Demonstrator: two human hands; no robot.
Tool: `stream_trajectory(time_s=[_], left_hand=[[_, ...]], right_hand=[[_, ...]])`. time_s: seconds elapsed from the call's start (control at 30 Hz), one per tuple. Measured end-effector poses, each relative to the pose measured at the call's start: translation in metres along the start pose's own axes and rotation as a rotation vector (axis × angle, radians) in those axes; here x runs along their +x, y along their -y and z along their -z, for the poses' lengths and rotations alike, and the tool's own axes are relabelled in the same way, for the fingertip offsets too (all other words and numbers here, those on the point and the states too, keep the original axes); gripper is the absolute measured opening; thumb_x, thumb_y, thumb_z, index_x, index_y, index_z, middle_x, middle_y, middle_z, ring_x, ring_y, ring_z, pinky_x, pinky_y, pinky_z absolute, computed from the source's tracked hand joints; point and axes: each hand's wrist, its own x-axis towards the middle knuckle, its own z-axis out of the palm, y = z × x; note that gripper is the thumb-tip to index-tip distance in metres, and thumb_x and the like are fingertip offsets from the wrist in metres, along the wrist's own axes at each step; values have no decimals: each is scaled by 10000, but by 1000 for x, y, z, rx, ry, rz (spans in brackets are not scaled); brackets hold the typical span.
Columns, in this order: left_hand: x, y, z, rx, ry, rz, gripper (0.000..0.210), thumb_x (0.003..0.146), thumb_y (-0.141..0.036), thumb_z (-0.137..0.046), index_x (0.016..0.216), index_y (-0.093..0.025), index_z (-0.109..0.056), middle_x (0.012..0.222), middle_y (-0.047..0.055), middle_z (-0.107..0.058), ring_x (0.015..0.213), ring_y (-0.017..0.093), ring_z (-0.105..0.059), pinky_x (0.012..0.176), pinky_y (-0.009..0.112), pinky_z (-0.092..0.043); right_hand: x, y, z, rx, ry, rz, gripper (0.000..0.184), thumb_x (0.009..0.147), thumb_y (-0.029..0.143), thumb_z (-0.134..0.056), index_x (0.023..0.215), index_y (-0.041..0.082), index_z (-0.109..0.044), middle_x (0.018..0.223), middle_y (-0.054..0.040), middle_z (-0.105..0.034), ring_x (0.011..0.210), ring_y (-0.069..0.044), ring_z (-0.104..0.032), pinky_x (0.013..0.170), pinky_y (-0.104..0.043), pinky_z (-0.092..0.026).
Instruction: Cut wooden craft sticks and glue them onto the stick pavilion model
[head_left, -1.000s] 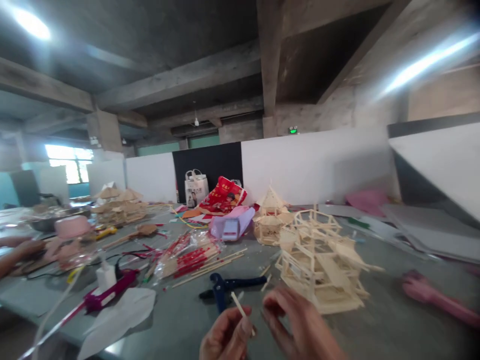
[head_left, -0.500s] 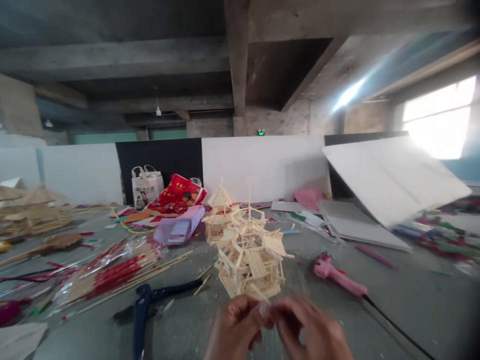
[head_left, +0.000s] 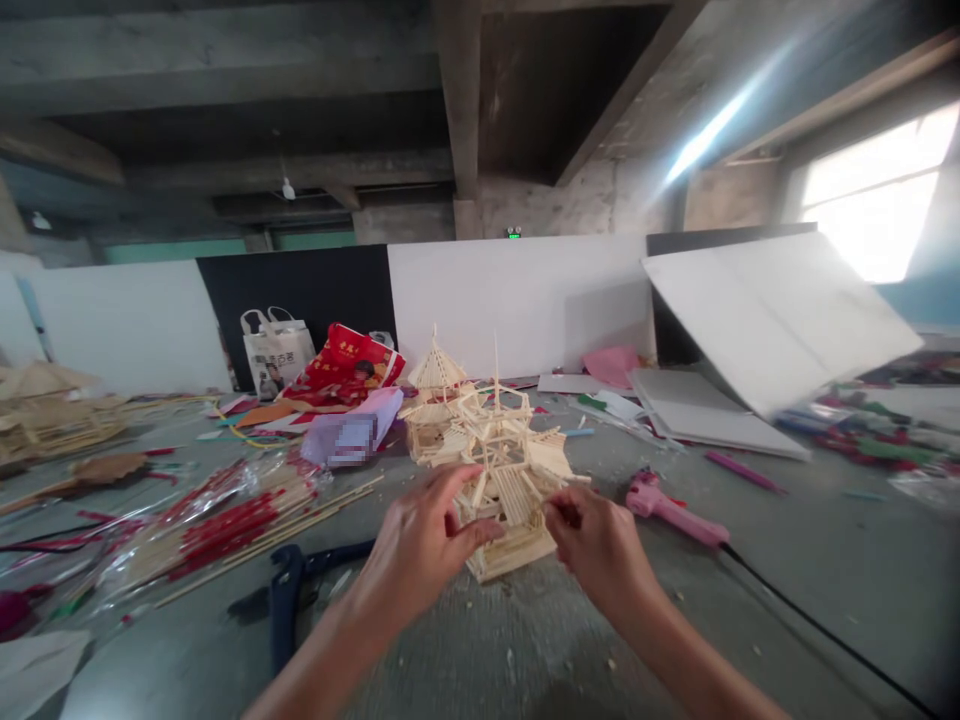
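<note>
A small pavilion model (head_left: 514,510) built of thin wooden sticks stands on the table in front of me, with an open frame and slatted roof panels. My left hand (head_left: 424,540) is at its left front side, thumb and forefinger apart, nothing seen between them. On the right side, my right hand (head_left: 600,540) is closed in a pinch at the model's edge. A thin pale wooden stick (head_left: 534,487) shows at those fingertips, beside the slatted panel. Whether it touches the frame I cannot tell.
Behind stands another stick pavilion (head_left: 436,372). A pink glue gun (head_left: 679,510) with a black cord lies to the right. To the left are a dark blue cutter-like tool (head_left: 289,590), bundled red-tipped sticks (head_left: 240,525) and a lilac bag (head_left: 349,430). White boards (head_left: 697,415) lie at back right.
My hands were together in front of the model with a small pale stick between them. They have moved forward and apart to its two sides, and the left hand has opened.
</note>
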Motion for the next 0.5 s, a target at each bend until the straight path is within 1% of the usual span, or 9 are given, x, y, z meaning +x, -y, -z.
stream_trajectory(time_s=[0.07, 0.13, 0.2, 0.27, 0.3, 0.37, 0.43, 0.5], left_hand=[[3, 2, -4, 38, 42, -29, 517, 729, -478, -551, 1174, -226, -477, 896, 45, -641, 530, 110, -537, 654, 273, -439], [6, 4, -8, 65, 64, -64, 535, 735, -474, -544, 1204, -232, -455, 998, 70, -635, 568, 126, -567, 682, 293, -448], [9, 6, -10, 72, 64, -96, 550, 731, -471, -550, 1221, -245, -443, 1127, 84, -593, 712, 170, -607, 726, 310, -452], [13, 8, -10, 65, 62, -125, 584, 705, -482, -577, 1227, -258, -438, 1216, 78, -542, 907, 224, -591, 793, 338, -442], [15, 9, -11, 65, 67, -137, 616, 684, -495, -593, 1230, -260, -433, 1236, 76, -528, 983, 245, -563, 823, 355, -433], [19, 10, -11, 74, 92, -157, 690, 641, -531, -617, 1241, -251, -419, 1246, 84, -521, 1071, 271, -516, 862, 386, -416], [22, 10, -11, 97, 120, -177, 742, 619, -564, -616, 1250, -234, -407, 1251, 101, -516, 1098, 281, -499, 877, 405, -407], [25, 9, -13, 122, 138, -195, 750, 627, -584, -594, 1255, -222, -398, 1257, 112, -509, 1103, 283, -497, 884, 414, -403]], right_hand=[[0, 2, -1, -6, 7, -1, 204, 760, 219, -394, 611, 196, -531, 434, 36, -522, 388, -101, -491, 420, -188, -314], [0, 3, -2, -11, 12, 2, 209, 761, 214, -390, 595, 200, -516, 427, 40, -516, 392, -103, -495, 420, -187, -313], [1, 3, -3, -14, 16, 4, 203, 752, 201, -391, 589, 201, -513, 417, 45, -509, 394, -106, -497, 421, -187, -313], [2, 4, -3, -16, 17, 5, 201, 745, 196, -390, 590, 199, -519, 403, 47, -500, 389, -107, -493, 419, -189, -311], [3, 4, -4, -16, 17, 5, 200, 743, 196, -392, 589, 198, -520, 399, 46, -498, 387, -107, -492, 417, -190, -309], [4, 4, -5, -16, 17, 3, 195, 739, 198, -396, 594, 194, -526, 397, 44, -501, 381, -107, -491, 412, -191, -307], [4, 4, -5, -14, 19, -2, 190, 739, 199, -396, 609, 193, -535, 397, 44, -507, 375, -106, -490, 409, -190, -307], [5, 5, -5, -15, 20, -4, 191, 739, 197, -394, 619, 193, -542, 398, 45, -510, 371, -103, -488, 409, -189, -307]])
